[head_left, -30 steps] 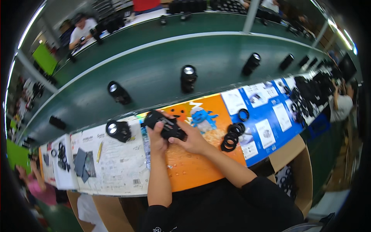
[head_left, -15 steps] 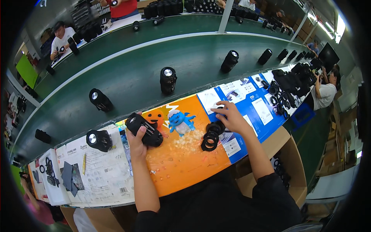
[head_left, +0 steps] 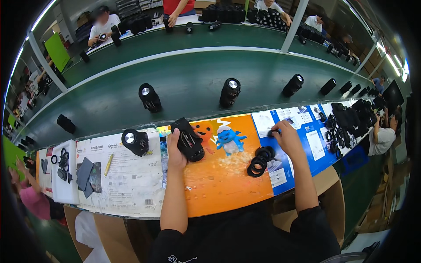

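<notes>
My left hand (head_left: 176, 151) is wrapped round a black cylindrical speaker (head_left: 191, 142), which it holds tilted above the orange part of the worktop. Over the blue sheet, my right hand (head_left: 287, 139) has its fingers pinched on a small black part (head_left: 275, 132), mostly hidden, perhaps a ring. Just nearer than that hand lies a small pile of black rings (head_left: 257, 166), overlapping at the border of orange and blue. A second black speaker (head_left: 136, 142) with a silver end cap rests on the white printed sheet to the left.
Several speakers, one of them here (head_left: 230, 93), stand along the green conveyor belt (head_left: 188, 87) beyond the worktop. At left are a white tray (head_left: 66, 188) with black parts, grey cloths (head_left: 85, 175) and a yellow pen (head_left: 108, 164). More black rings (head_left: 333, 136) lie far right. Co-workers sit around.
The view has turned, shifting the scene rightward. My right hand has gone from spread fingers above the rings to a pinch on a small black part. The left hand still holds the speaker.
</notes>
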Motion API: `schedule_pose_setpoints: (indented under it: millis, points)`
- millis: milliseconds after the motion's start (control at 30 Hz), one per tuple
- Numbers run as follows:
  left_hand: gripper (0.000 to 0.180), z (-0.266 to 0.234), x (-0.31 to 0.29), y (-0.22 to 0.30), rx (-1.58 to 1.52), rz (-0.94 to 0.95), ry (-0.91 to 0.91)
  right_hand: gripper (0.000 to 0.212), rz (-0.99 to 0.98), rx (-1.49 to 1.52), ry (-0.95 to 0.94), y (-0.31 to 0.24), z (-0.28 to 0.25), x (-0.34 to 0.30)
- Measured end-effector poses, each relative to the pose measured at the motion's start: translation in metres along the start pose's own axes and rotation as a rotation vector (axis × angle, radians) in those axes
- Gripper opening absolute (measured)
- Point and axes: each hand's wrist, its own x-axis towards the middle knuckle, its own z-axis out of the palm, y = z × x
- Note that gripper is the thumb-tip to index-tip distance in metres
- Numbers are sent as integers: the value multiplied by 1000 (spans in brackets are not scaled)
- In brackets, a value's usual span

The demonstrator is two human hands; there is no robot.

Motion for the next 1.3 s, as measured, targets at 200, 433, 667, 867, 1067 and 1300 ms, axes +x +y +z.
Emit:
schedule_pose_setpoints:
  millis: [200,433,667,867,1067,1300]
  points:
    - [74,1,1,-7,-26,-70,-28,23,147,306,-57,-79,37,16]
    - [72,-1,2,-10,2,-44,-1,38,-333,260,-255,-102,81,18]
    - [54,9,-2,-7,174,33,-19,23,-240,235,-367,-109,74,23]
    - [56,3,-1,-10,327,16,-61,20,-490,222,-204,-99,82,32]
    - [80,3,-6,-7,491,-26,-180,17,-242,1018,-436,-126,42,81]
    - [80,20,-10,4,572,-62,-224,16,-402,838,-698,-155,21,112]
